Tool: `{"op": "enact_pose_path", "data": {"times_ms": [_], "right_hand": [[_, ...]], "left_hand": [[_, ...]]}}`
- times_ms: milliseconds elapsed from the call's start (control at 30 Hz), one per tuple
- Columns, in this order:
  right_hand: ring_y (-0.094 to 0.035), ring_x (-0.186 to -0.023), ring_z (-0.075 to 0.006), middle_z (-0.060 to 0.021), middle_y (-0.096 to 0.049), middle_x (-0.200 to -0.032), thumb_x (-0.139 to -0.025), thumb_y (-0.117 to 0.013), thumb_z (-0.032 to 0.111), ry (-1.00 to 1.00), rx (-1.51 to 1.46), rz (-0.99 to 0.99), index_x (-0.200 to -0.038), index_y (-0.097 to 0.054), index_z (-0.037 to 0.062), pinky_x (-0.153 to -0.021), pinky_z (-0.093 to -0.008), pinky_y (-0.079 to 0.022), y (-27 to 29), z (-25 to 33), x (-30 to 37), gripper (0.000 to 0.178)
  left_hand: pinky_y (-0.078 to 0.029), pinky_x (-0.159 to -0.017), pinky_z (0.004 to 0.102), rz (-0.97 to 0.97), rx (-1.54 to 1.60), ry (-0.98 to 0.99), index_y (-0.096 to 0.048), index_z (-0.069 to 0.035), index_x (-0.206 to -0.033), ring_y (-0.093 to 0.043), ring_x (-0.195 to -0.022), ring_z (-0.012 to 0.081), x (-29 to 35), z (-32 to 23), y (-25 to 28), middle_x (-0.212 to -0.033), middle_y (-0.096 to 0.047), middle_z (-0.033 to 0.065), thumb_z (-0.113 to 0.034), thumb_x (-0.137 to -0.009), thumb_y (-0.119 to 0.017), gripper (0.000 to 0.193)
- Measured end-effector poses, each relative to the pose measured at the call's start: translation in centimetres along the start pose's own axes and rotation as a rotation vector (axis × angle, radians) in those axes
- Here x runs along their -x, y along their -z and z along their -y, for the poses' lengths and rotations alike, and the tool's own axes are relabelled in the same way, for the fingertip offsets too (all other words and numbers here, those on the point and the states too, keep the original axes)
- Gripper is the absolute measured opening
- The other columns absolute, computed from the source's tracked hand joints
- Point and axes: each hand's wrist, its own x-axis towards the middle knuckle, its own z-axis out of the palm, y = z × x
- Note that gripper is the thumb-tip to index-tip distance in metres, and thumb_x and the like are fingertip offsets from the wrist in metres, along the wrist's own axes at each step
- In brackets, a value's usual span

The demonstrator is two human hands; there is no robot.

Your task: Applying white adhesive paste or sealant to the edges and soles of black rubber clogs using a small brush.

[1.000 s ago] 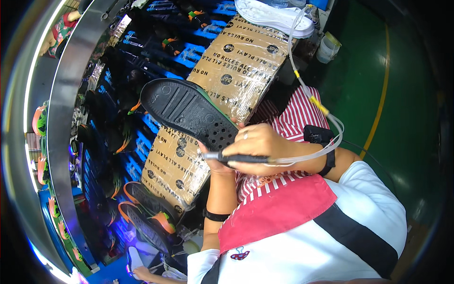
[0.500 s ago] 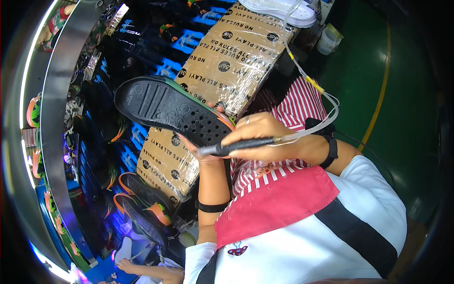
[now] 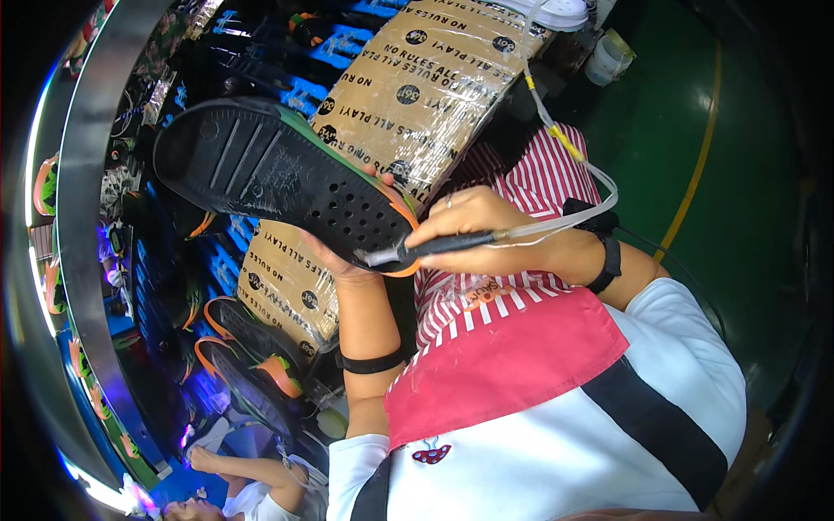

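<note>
My left hand (image 3: 334, 260) grips a shoe (image 3: 287, 169) from below and around its sides, fingertips showing at the far edge. The shoe's black underside faces up, with grooves in the wide part, whitish streaks at the middle and round holes toward the narrower end. Orange and green edging runs along its far side. My right hand (image 3: 491, 221) is closed around the dark handle of a brush (image 3: 452, 246) fed by a clear tube (image 3: 580, 215). The pale brush tip is at the narrow end of the underside, beside the holes; whether it touches cannot be made out.
A cardboard box (image 3: 417, 95) covered in clear film lies beneath the shoe. Black-and-orange shoes (image 3: 243, 373) sit at lower left, beside blue racks (image 3: 334, 52). A white shoe (image 3: 560, 13) and tub (image 3: 608, 59) stand at upper right. Another person's arm (image 3: 248, 469) shows at lower left.
The shoe has moved left and slightly up and appears larger. The brush tip has shifted from near my left wrist onto the shoe's narrow end. The streaks on the underside show more clearly.
</note>
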Motion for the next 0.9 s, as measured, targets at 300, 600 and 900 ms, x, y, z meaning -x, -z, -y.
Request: {"op": "enact_pose_path", "data": {"times_ms": [300,600,900], "right_hand": [[-0.059,-0.063,-0.0252,-0.0148,-0.061,-0.073,-0.069,-0.066,0.01,-0.065,-0.032,0.056,-0.088,-0.064,0.0013,-0.058,-0.029,-0.045,0.1,-0.1,0.1,0.021],[-0.057,-0.057,-0.0231,-0.0116,-0.06,-0.067,-0.067,-0.069,0.007,0.078,0.044,0.024,-0.086,-0.064,0.0002,-0.053,-0.0307,-0.044,0.2,-0.3,0.4,0.021],[-0.057,-0.061,-0.0233,-0.0116,-0.06,-0.068,-0.068,-0.068,0.009,0.051,-0.136,0.345,-0.086,-0.064,0.001,-0.055,-0.0311,-0.044,1.3,0.0,0.1,0.02]], "left_hand": [[-0.044,-0.086,0.0464,0.147,-0.001,0.14,-0.034,-0.003,-0.127,-0.048,-0.104,0.039,0.0,-1.7,-0.4,-0.117,-0.046,0.023,-0.064,-0.071,-0.05,0.085],[-0.04,-0.089,0.0489,0.003,-0.194,0.296,-0.031,0.0,-0.129,-0.044,-0.109,0.0421,0.0,-3.6,2.0,-0.121,-0.043,0.0251,-0.057,-0.075,-0.049,0.081],[-0.046,-0.084,0.0322,0.003,-0.362,0.449,-0.047,0.004,-0.115,-0.058,-0.095,0.0227,-1.1,-4.9,-0.3,-0.108,-0.056,0.0159,-0.026,-0.087,-0.046,0.041]]}}
